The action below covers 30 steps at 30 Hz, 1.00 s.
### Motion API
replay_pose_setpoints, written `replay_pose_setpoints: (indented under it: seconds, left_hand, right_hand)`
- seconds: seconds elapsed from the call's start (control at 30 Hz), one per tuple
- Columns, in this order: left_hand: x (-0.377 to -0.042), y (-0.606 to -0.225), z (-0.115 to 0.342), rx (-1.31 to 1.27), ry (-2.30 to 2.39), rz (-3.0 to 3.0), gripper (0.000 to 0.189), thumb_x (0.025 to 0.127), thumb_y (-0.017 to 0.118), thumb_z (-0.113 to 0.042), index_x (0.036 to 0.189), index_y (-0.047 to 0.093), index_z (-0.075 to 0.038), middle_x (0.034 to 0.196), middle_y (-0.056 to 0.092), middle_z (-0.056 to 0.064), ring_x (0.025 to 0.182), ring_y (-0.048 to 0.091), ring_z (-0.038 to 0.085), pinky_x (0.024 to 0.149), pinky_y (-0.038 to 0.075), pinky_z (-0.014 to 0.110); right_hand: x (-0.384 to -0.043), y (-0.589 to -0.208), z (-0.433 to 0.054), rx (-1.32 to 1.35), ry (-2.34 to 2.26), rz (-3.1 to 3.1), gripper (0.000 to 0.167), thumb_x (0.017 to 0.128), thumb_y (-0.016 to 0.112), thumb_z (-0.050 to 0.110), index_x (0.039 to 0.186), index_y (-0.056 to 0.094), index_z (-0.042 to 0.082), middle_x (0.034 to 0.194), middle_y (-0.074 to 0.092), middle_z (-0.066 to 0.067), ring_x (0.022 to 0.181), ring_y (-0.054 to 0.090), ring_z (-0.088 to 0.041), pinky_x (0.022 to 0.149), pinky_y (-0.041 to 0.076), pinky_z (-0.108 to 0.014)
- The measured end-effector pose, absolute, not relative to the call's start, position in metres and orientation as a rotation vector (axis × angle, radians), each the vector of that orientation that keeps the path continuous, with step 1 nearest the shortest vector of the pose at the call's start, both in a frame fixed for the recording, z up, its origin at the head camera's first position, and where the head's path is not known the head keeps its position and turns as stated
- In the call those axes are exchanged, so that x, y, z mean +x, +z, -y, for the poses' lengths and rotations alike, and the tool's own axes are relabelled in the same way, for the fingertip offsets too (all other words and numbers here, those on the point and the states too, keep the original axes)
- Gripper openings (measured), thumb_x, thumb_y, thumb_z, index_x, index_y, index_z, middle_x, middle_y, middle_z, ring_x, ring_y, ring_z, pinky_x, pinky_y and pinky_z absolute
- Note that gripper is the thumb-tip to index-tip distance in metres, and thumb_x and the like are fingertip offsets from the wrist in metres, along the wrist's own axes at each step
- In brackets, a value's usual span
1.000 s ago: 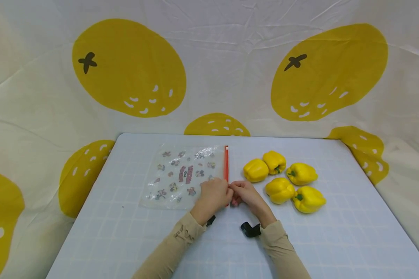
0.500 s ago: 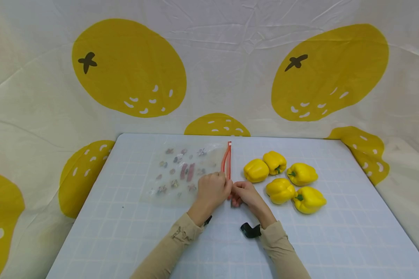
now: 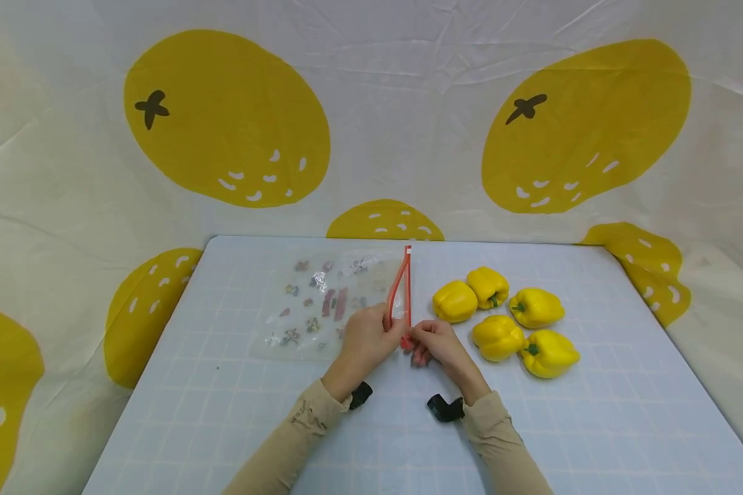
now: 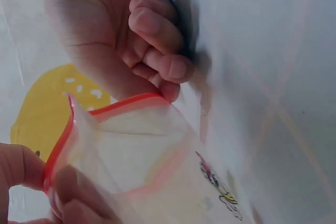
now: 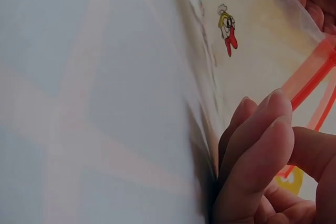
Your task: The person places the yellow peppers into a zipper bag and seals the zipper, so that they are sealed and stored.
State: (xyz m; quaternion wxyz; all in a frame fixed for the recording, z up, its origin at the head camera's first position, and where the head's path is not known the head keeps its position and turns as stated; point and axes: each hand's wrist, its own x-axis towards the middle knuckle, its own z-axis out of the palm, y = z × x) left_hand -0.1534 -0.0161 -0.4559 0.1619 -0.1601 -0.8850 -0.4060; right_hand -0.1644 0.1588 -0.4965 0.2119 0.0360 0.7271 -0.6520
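A clear zip bag (image 3: pixel 297 302) printed with small cartoon figures lies on the table, its red zip edge (image 3: pixel 408 275) facing right. My left hand (image 3: pixel 367 338) pinches the upper lip of the mouth between thumb and fingers and holds it up, so the two red strips stand apart. My right hand (image 3: pixel 439 342) pinches the other red strip at the near corner, as the right wrist view also shows with its curled fingers (image 5: pixel 262 150). In the left wrist view the bag's mouth (image 4: pixel 121 145) gapes between both hands.
Several yellow bell peppers (image 3: pixel 497 337) lie in a group right of the bag. The table (image 3: pixel 619 412) has a pale grid cover, and a fruit-print cloth (image 3: pixel 402 124) hangs behind it. Black wrist cameras (image 3: pixel 446 408) sit on both wrists.
My left hand has drawn left and lifted the upper red strip away from the lower one, so the mouth has parted. My right hand has stayed at the near corner.
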Motion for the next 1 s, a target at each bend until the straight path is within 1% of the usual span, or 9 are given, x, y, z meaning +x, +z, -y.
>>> replay_pose_setpoints:
  seconds: [0.13,0.37,0.47,0.67,0.73,0.87,1.0]
  left_hand:
    - [-0.152,-0.453,0.017,-0.386,-1.294,2.6,0.024,0.083,0.065,-0.013,0.069,0.047,-0.011,0.054,0.039,-0.006,0.042,0.037,0.006,0.04,0.026,0.02]
    - [-0.155,-0.452,0.018,-0.389,-1.351,2.601,0.023,0.082,0.063,-0.01,0.068,0.046,-0.011,0.053,0.038,-0.006,0.042,0.036,0.005,0.04,0.025,0.02]
    - [-0.155,-0.452,0.019,-0.397,-1.356,2.61,0.023,0.082,0.064,-0.01,0.068,0.046,-0.011,0.053,0.039,-0.006,0.043,0.036,0.006,0.04,0.026,0.02]
    - [-0.155,-0.452,0.017,-0.399,-1.35,2.656,0.023,0.083,0.065,-0.013,0.069,0.048,-0.011,0.053,0.039,-0.007,0.043,0.037,0.007,0.041,0.027,0.021]
    - [-0.155,-0.453,0.017,-0.398,-1.357,2.665,0.022,0.084,0.064,-0.014,0.069,0.048,-0.011,0.053,0.04,-0.006,0.043,0.038,0.008,0.041,0.028,0.021]
    - [-0.154,-0.453,0.016,-0.397,-1.361,2.662,0.022,0.084,0.063,-0.013,0.069,0.048,-0.011,0.052,0.041,-0.006,0.043,0.039,0.008,0.041,0.029,0.021]
    - [-0.155,-0.454,0.016,-0.39,-1.333,2.657,0.022,0.084,0.064,-0.014,0.069,0.048,-0.012,0.053,0.043,-0.006,0.044,0.041,0.007,0.041,0.03,0.021]
  right_hand:
    - [-0.165,-0.495,-0.159,0.125,-1.798,-2.012,0.021,0.098,0.057,0.014,0.089,0.065,-0.003,0.072,0.067,-0.01,0.046,0.055,-0.012,0.046,0.047,-0.023]
    - [-0.159,-0.474,-0.157,0.095,-1.788,-2.0,0.021,0.099,0.054,0.009,0.09,0.062,-0.008,0.071,0.065,-0.013,0.047,0.056,-0.015,0.048,0.048,-0.023]
    - [-0.157,-0.468,-0.155,0.079,-1.784,-1.993,0.02,0.099,0.054,0.008,0.089,0.062,-0.008,0.069,0.063,-0.014,0.048,0.056,-0.015,0.049,0.049,-0.024]
    - [-0.16,-0.48,-0.159,0.033,-1.74,-2.048,0.027,0.101,0.053,0.016,0.092,0.063,-0.007,0.067,0.061,-0.012,0.049,0.057,-0.016,0.05,0.05,-0.026]
    - [-0.159,-0.478,-0.161,-0.01,-1.659,-2.144,0.03,0.101,0.054,0.021,0.093,0.064,-0.006,0.069,0.063,-0.013,0.051,0.058,-0.018,0.051,0.051,-0.028]
    - [-0.16,-0.456,-0.165,-0.116,-1.453,-2.369,0.033,0.1,0.055,0.026,0.098,0.066,-0.005,0.076,0.066,-0.016,0.056,0.06,-0.023,0.055,0.052,-0.033]
    - [-0.167,-0.429,-0.173,-0.171,-1.421,-2.513,0.031,0.1,0.057,0.024,0.106,0.066,-0.005,0.082,0.067,-0.019,0.058,0.061,-0.024,0.058,0.053,-0.032]
